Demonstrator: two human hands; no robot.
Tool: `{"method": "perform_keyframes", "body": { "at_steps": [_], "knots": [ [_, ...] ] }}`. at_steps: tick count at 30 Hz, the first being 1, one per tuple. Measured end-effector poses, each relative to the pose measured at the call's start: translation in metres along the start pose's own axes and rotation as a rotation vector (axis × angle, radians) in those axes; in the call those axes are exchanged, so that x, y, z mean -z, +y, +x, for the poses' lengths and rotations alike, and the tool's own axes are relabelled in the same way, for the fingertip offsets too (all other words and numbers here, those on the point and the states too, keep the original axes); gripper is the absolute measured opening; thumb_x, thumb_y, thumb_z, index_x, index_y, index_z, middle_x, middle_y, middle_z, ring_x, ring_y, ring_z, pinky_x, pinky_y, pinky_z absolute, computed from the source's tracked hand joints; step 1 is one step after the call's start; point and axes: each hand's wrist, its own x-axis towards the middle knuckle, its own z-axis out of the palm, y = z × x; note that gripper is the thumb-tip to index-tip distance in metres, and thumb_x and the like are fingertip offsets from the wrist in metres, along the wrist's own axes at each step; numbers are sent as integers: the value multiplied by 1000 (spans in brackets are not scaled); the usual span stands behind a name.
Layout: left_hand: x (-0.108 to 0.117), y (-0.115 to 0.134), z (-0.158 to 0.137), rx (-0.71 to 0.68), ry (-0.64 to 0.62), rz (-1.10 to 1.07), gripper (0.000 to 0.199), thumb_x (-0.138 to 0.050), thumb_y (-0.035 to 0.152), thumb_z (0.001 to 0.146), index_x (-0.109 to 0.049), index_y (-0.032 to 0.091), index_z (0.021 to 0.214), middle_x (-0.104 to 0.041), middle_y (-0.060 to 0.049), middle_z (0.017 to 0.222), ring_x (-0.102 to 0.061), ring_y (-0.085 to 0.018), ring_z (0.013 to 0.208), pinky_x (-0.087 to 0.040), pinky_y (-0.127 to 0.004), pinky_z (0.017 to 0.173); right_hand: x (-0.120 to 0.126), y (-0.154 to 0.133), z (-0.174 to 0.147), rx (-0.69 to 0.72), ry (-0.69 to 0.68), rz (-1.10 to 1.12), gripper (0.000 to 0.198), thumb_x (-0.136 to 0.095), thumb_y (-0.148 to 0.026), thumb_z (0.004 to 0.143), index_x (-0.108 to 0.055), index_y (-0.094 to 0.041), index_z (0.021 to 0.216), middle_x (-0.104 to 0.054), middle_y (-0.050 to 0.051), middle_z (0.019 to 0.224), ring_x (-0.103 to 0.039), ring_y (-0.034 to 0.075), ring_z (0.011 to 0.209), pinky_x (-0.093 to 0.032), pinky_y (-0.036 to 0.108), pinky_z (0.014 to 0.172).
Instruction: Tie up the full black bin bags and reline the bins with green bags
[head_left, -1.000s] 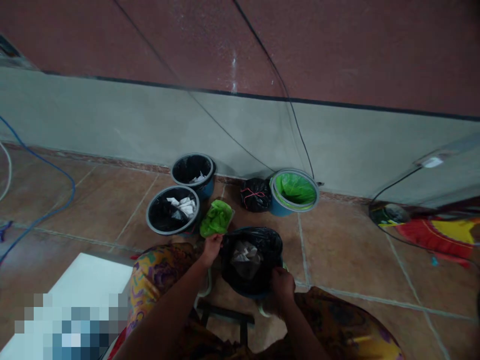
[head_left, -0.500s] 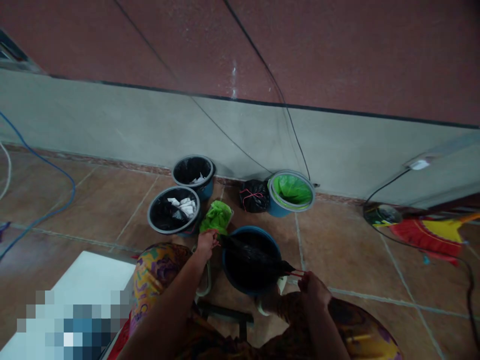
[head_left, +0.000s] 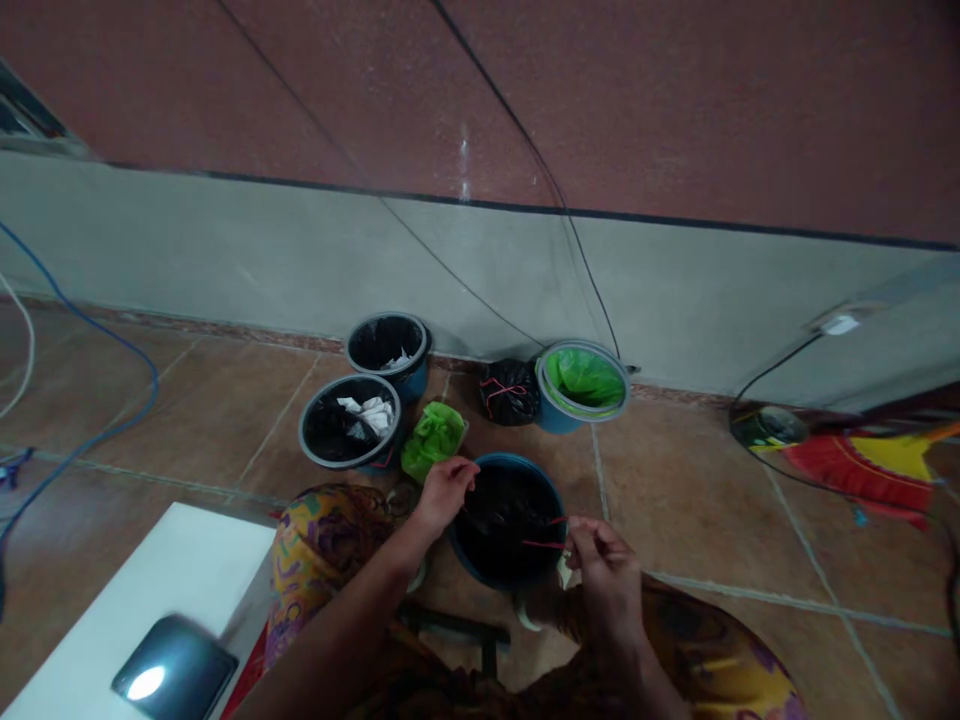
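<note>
A blue bin [head_left: 517, 459] stands on the floor between my knees, with a black bin bag [head_left: 504, 510] inside it. My right hand [head_left: 606, 560], at the bin's right side, is closed on the red drawstring [head_left: 544, 544] of the bag, whose two strands stretch out over the bin. Over the left rim, my left hand [head_left: 446, 490] has its fingers pinched together. Whatever lies in that pinch is too dark and small to make out. Just behind the left hand is a crumpled green bag [head_left: 433, 436].
Two black-lined bins [head_left: 350, 379] [head_left: 386, 318] holding white scraps stand at the left. By the wall sit a tied black bag [head_left: 508, 392] and a green-lined bin [head_left: 583, 385]. A white surface [head_left: 150, 580] bears a dark device [head_left: 176, 665]. Cables cross the wall and floor.
Both hands have come closer together over the bin. The black bag, stretched between them before, now sits lower and slacker inside the bin.
</note>
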Motion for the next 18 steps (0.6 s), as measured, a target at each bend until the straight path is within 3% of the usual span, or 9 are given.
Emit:
{"method": "perform_keyframes", "body": {
  "at_steps": [4, 9, 15, 18],
  "knots": [
    [-13, 13, -17, -84, -68, 110, 22, -51, 30, 79, -68, 17, 74, -54, 3, 57, -47, -10, 53, -35, -22, 52, -8, 0, -14, -5, 3, 11, 44, -68, -61, 73, -66, -17, 77, -59, -1, 60, -49, 12, 51, -42, 25, 51],
    [-19, 24, -24, -140, -142, 132, 23, -48, 26, 81, -69, 17, 77, -55, 4, 57, -49, -10, 56, -37, -22, 58, -11, 13, -7, 31, -49, -20, 45, -65, -61, 75, -66, -17, 78, -59, -1, 60, -51, 13, 55, -43, 26, 53],
    [13, 19, -6, -163, -53, 209, 23, -49, 23, 82, -70, 17, 85, -61, 2, 63, -52, -12, 58, -37, -23, 56, 3, 9, 5, 13, -14, 14, 41, -69, -58, 72, -67, -18, 77, -59, -1, 61, -54, 14, 59, -45, 26, 57],
    [32, 13, -4, -176, -10, 324, 22, -51, 20, 81, -72, 19, 86, -69, -2, 75, -61, -16, 70, -44, -25, 67, 7, 17, 10, -60, 8, 123, 35, -72, -54, 69, -64, -19, 72, -62, 0, 64, -58, 15, 62, -48, 28, 63]
  ]
}}
